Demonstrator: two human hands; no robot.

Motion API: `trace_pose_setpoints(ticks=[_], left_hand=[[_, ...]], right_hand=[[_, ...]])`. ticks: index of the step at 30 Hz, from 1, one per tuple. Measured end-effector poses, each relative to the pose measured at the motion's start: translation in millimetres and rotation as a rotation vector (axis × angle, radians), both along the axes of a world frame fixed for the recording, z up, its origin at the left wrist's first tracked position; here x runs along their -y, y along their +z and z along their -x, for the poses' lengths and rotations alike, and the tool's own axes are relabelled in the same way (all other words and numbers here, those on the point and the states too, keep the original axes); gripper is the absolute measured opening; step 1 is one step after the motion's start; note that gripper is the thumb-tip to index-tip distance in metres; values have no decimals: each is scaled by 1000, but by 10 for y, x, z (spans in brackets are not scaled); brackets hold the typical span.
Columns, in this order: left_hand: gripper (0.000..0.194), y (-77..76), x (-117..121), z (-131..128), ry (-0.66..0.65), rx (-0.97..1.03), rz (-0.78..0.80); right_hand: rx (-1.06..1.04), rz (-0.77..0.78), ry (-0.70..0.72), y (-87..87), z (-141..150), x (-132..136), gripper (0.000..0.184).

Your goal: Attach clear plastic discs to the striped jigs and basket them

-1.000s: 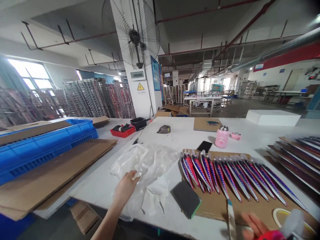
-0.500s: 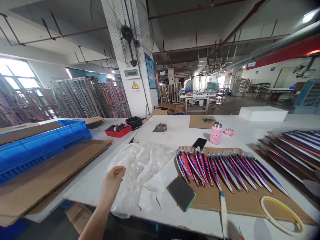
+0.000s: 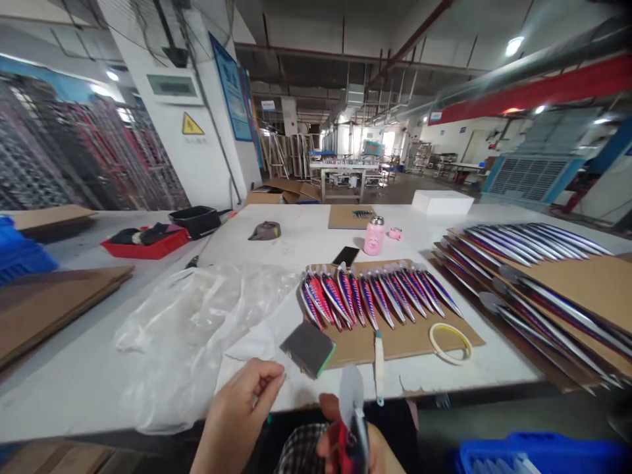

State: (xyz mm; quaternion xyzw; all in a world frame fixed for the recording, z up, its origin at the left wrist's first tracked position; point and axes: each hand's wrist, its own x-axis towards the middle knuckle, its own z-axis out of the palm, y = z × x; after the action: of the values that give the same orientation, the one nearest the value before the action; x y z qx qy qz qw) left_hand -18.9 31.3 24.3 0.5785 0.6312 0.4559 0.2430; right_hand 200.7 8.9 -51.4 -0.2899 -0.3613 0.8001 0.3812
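My left hand (image 3: 245,409) hovers over the table's front edge with thumb and fingers pinched together; what they hold, if anything, I cannot make out. It is just below a heap of clear plastic bags (image 3: 192,322). My right hand (image 3: 363,447) is at the bottom, closed round a red and blue fishing lure (image 3: 351,421) with a silvery end pointing up. A dark sponge block (image 3: 309,345) lies just beyond both hands. Behind it a row of several red, blue and purple lures (image 3: 370,296) lies on a cardboard sheet (image 3: 409,336).
A tape ring (image 3: 450,341) and a thin blade tool (image 3: 379,359) lie on the cardboard. A phone (image 3: 345,255) and pink bottle (image 3: 374,235) stand behind. Stacked cardboard with lures (image 3: 553,276) fills the right. A red tray (image 3: 145,240) and cardboard sheets (image 3: 49,306) lie left; a blue crate (image 3: 538,454) sits below.
The view has swung right and down. My left hand has drawn back from the plastic bags to the table's edge and pinched shut. My right hand has come up holding a lure.
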Motion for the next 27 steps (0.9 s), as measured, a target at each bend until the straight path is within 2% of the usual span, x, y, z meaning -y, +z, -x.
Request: trace_pose_setpoints(ticks=[2, 4, 8, 10, 12, 14, 17, 19, 23, 25, 27], left_hand=[[14, 17, 42, -62, -115, -75, 8], [15, -10, 78, -68, -228, -58, 53], [13, -143, 128, -61, -387, 219, 224], [15, -206, 145, -90, -449, 354, 285], [17, -254, 157, -123, -454, 434, 295], [19, -281, 150, -112, -363, 426, 244], [26, -251, 41, 108, -110, 240, 154], [34, -178, -126, 419, 151, 21, 98], [41, -35, -497, 1104, 467, -117, 28], [47, -55, -528, 1202, 470, -180, -23], [49, -161, -397, 1033, 328, -164, -81]], right_hand=[[-48, -67, 20, 100, 35, -13, 80], [-140, -77, 12, 183, 57, -23, 83], [-290, -68, 48, 268, 76, -20, 78], [-281, -73, 45, 278, 81, -19, 77], [-248, -80, 30, 268, 85, -23, 78], [-250, -88, 8, 239, 90, -26, 78], [-299, -51, -50, 183, 95, -17, 79], [-326, -6, -79, 162, 92, -2, 81], [-432, 78, -106, 164, 78, 50, 74], [-501, 148, -118, 168, 75, 85, 63], [-534, 209, -112, 161, 80, 121, 59]])
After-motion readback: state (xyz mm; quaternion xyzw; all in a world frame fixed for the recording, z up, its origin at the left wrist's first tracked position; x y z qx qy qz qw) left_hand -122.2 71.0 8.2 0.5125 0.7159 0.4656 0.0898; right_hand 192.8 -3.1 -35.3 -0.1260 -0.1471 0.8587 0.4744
